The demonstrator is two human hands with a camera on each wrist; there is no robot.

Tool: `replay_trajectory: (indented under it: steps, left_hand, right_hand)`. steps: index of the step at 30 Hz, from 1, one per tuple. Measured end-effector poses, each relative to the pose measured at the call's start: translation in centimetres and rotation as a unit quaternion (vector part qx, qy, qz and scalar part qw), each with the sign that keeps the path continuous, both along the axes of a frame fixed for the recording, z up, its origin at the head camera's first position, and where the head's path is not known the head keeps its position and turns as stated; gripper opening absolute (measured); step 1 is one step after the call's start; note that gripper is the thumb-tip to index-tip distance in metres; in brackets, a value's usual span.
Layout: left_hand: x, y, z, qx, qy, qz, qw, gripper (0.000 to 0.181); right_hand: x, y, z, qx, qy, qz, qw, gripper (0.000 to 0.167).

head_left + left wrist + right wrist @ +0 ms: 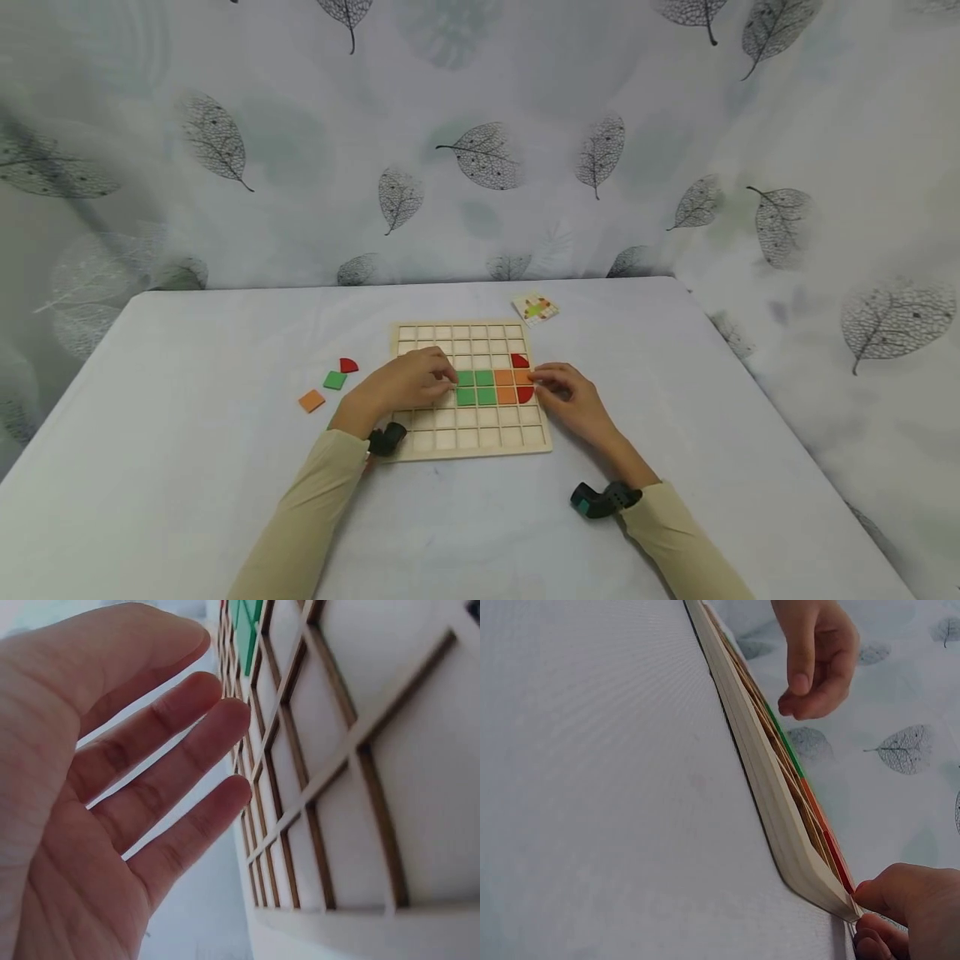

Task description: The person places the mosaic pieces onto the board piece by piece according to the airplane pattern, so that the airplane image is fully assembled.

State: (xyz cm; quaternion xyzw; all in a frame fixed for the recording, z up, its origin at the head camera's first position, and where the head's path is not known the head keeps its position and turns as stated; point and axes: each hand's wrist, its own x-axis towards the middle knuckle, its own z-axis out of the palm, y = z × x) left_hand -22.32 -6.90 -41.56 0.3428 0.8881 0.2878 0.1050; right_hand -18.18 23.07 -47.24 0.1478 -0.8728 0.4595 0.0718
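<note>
A wooden grid board (468, 442) lies on the table, with several green square tiles (466, 397), three orange square tiles (506, 395) and two red quarter-round tiles (525, 394) in its cells. My left hand (408, 382) hovers over the board's left half, fingertips close to the green tiles. In the left wrist view its fingers (180, 742) are loosely bent and no tile shows in them. At the board's right edge, my right hand (573, 406) pinches the rim between thumb and fingers, beside the end orange and red tiles. The right wrist view shows this thumb (889, 889) at the board's corner.
Left of the board lie a loose red quarter-round tile (348, 365), a green tile (334, 380) and an orange tile (312, 401). A small pattern card (536, 307) sits behind the board's far right corner. A leaf-print cloth (480, 217) hangs behind the white table (187, 467).
</note>
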Motion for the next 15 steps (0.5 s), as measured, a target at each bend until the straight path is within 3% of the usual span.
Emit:
replay_trajectory:
  steps: [5,11,15]
  left_hand:
    - [0.2,-1.1,0.5,-0.012,-0.005,0.011,0.9999,0.014]
    - [0.3,-2.3,0.8,-0.019,-0.016,0.017,0.9996,0.015]
    - [0.6,-3.2,0.6,-0.017,-0.011,0.019,0.9996,0.015]
  right_hand:
    - [0.1,0.0,0.1,-0.004,0.001,0.003,1.0,0.023]
    - [1.5,-1.2,3.2,-0.006,-0.016,-0.001,0.9999,0.023]
    - [0.8,-0.8,1.7,-0.007,-0.015,-0.001,0.9999,0.024]
